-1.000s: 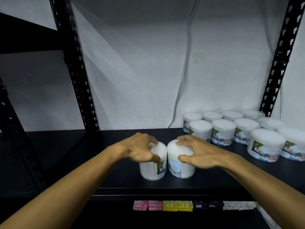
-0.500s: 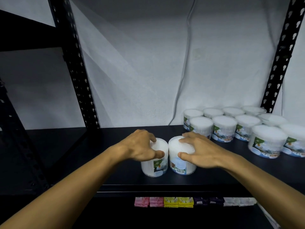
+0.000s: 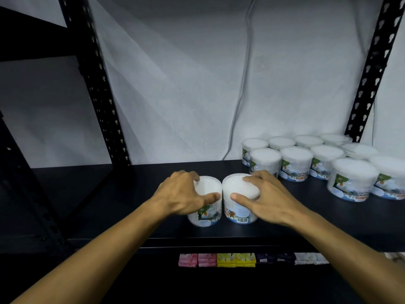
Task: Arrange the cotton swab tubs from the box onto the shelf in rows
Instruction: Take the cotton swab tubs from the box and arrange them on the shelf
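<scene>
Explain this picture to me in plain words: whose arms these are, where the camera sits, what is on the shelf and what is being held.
There is no machine here. A person wears a wide-angle camera on the head, looking forward and down, so the two bare arms reaching in from below are that person's own.

The left hand grips one white cotton swab tub from above, and the right hand grips a second tub. Both tubs stand upright, side by side, near the front edge of a black shelf.

Further right on the same shelf, more of the same tubs already stand in rows. On the level below lie small pink, yellow, dark and white packets in a line. Behind is a pale wall with a hanging cable.
</scene>
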